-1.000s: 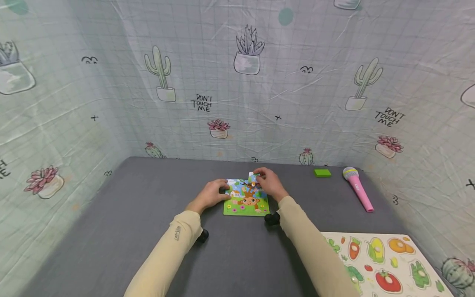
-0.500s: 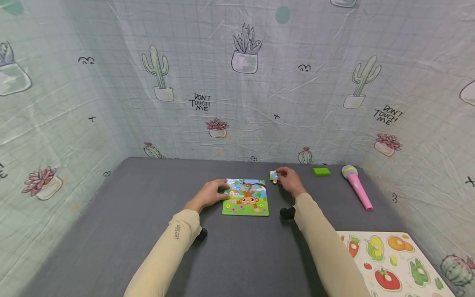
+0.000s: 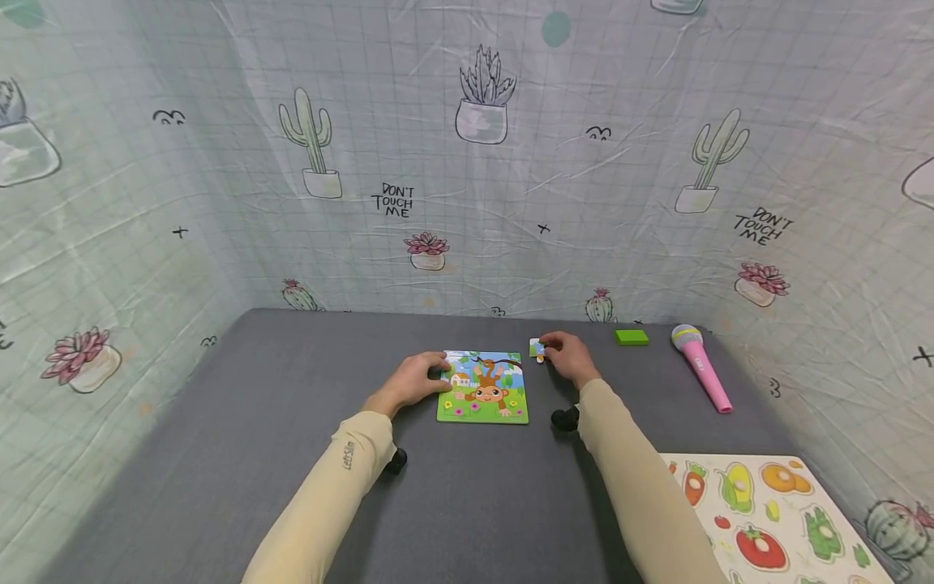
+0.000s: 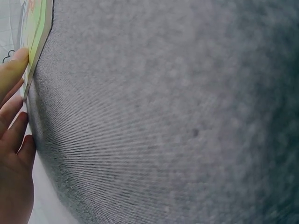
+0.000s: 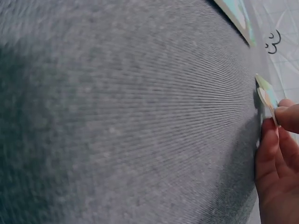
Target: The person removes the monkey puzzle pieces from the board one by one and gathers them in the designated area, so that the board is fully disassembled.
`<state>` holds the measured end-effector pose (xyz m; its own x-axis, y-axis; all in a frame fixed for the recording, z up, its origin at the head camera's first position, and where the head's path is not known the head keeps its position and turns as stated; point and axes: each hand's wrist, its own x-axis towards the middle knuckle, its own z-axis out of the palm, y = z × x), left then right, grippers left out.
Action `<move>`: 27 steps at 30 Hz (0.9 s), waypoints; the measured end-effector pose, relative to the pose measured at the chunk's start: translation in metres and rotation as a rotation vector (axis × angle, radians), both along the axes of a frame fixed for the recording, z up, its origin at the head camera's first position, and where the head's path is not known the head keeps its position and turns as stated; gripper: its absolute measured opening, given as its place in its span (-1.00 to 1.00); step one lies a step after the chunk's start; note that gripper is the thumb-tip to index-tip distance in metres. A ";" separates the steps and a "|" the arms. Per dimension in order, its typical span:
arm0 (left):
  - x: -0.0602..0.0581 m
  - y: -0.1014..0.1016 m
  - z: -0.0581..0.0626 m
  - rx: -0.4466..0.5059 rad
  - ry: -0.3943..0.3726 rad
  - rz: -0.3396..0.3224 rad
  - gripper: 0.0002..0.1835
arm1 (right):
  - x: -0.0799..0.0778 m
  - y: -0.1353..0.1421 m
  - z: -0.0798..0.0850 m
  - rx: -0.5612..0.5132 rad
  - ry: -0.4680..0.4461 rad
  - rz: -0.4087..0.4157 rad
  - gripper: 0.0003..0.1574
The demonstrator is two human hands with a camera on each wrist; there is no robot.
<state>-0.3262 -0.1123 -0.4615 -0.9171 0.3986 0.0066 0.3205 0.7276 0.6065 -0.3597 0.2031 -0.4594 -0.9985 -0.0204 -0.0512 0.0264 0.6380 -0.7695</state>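
A small square monkey jigsaw puzzle (image 3: 482,397) lies flat on the grey table in the head view. My left hand (image 3: 413,381) holds it by its left side, thumb low and fingers near the top left corner. From the left wrist, the thumb (image 4: 15,67) overlaps the green-edged puzzle board, with the other fingers beside and below its corner. Just past the top right corner, my right hand (image 3: 569,357) pinches a blue and white puzzle piece (image 3: 536,349) between thumb and fingers. The right wrist view shows that puzzle piece (image 5: 265,93) tilted close over the cloth.
Farther right sit a green block (image 3: 631,337) and a pink toy microphone (image 3: 704,373). A white board with vegetable pictures (image 3: 791,523) occupies the front right, partly covered by the right sleeve. A printed cloth (image 3: 365,259) hangs round the back and sides.
My right hand has moved right with the puzzle piece, from over the puzzle's top edge to beside its top right corner, and then stayed nearly still. The left hand has kept its place.
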 end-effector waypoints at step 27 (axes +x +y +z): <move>0.000 -0.001 0.000 -0.003 -0.003 -0.011 -0.60 | 0.005 0.000 -0.001 0.164 0.079 0.059 -0.59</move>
<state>-0.3261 -0.1134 -0.4612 -0.9129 0.4082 0.0025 0.3263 0.7261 0.6053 -0.3545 0.2035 -0.4602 -0.9968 -0.0769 0.0203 -0.0714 0.7534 -0.6536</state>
